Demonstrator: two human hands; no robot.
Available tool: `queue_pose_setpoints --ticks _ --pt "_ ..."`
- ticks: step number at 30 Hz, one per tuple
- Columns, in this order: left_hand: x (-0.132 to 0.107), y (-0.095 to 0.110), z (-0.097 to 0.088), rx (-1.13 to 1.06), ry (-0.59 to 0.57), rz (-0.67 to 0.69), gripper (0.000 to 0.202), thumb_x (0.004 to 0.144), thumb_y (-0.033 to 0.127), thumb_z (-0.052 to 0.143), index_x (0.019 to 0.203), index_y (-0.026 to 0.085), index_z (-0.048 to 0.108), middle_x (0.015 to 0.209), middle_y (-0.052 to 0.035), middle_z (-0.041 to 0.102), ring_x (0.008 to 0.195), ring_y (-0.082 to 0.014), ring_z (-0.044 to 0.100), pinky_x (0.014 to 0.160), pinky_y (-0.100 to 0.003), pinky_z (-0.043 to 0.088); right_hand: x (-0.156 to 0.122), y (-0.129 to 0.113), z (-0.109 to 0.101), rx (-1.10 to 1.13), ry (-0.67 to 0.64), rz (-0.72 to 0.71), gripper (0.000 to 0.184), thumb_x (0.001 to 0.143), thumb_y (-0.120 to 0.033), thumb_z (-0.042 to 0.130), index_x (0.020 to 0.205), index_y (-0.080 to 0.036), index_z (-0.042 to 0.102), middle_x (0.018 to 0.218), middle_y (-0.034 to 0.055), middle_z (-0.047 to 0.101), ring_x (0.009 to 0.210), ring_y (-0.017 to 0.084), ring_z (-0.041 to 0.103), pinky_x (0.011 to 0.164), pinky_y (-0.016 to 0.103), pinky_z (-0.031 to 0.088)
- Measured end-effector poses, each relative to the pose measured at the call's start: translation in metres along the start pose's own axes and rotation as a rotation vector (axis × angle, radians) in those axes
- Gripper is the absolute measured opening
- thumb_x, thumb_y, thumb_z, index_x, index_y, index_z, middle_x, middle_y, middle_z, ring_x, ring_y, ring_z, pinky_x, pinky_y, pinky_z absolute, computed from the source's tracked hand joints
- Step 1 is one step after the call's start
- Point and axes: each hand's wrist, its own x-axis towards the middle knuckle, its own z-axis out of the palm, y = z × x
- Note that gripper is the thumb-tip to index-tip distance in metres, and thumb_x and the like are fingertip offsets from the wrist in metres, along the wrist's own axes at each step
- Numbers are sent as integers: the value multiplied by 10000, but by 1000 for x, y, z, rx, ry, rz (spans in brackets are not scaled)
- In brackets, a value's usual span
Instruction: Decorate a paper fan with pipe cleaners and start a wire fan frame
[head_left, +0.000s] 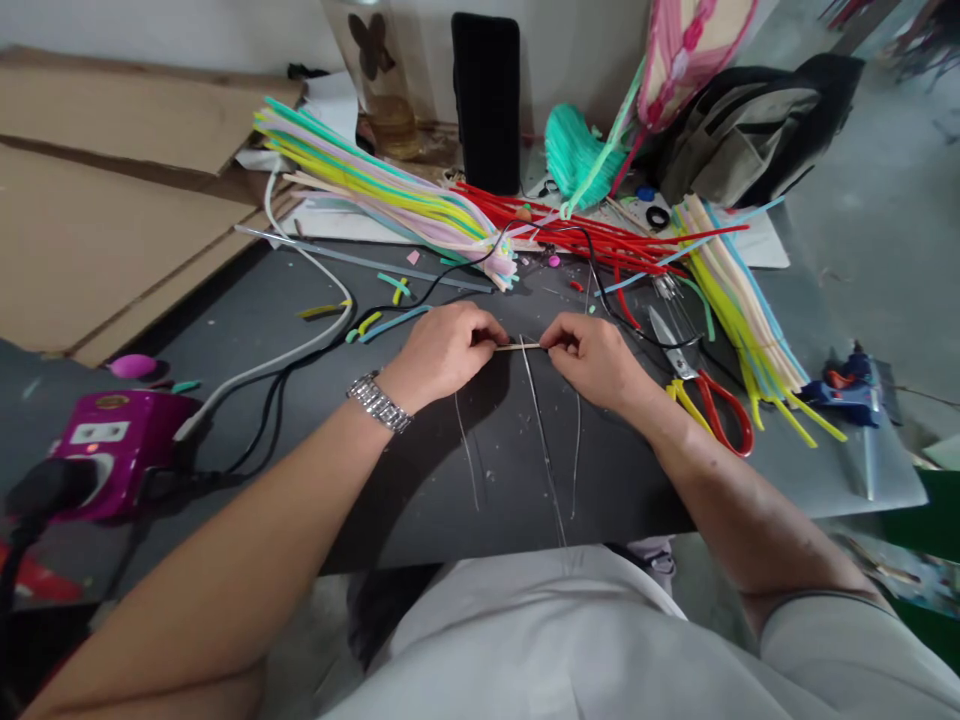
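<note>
Pale pipe cleaner (517,346) lies level across the gap between my hands, at about 12 o'clock from my lap and just above the dark table (420,510). From this far away I can't quite rule out a thin stick. My left hand (442,350) is closed on one end and my right hand (592,362) is closed on the other, with the fingers curled and pinching. Their fingertips nearly meet, leaving only a short stretch showing. Fine clear strands (544,440) run down from around that stretch toward the table's near edge, though I can't tell exactly how they join it.

For this kind of pinch, I'd keep both wrists low and steady, hold the piece level, and grip close to the exposed stretch so it doesn't twist.

A silver wristwatch (379,402) sits on my left wrist. Red-handled scissors (712,410) lie at 3 o'clock from my right hand, and beyond them is a yellow and blue bundle of pipe cleaners (739,300). A blue glue gun (844,392) rests further out at 3 o'clock. Red pipe cleaners (585,235) are heaped at 12 o'clock, a pastel bundle (382,190) fans out at 11, and a magenta power box (112,450) sits at 9.
</note>
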Motion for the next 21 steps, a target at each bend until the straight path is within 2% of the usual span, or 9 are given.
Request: queue_pose_setpoints --ticks 5,11,17,21 --pt "-2 5 0 22 -17 -17 227 851 140 624 937 204 824 963 -67 793 880 -223 712 877 -351 534 -2 -3 -2 -57 52 -38 187 762 -84 545 823 -188 687 758 12 671 680 145 543 679 273 387" --pt "-4 5 -1 7 -24 0 220 857 152 631 946 211 824 958 -69 799 865 -218 715 861 -338 532 -14 -14 8 -47 -40 36 153 744 -95 587 786 -196 693 663 -11 652 623 137 537 649 268 378" --pt "-6 4 -2 -18 -52 12 189 862 170 653 949 198 819 957 -66 805 847 -210 714 841 -321 525 -19 -26 20 -81 -53 78 171 737 -70 592 779 -191 705 694 8 686 641 142 571 657 270 389" --pt "-7 5 -2 -33 -46 7 194 860 155 656 964 192 817 966 -65 806 841 -204 712 832 -314 521 -20 -31 21 -51 -91 97 168 724 -62 593 769 -179 704 683 -2 675 620 127 546 655 263 389"
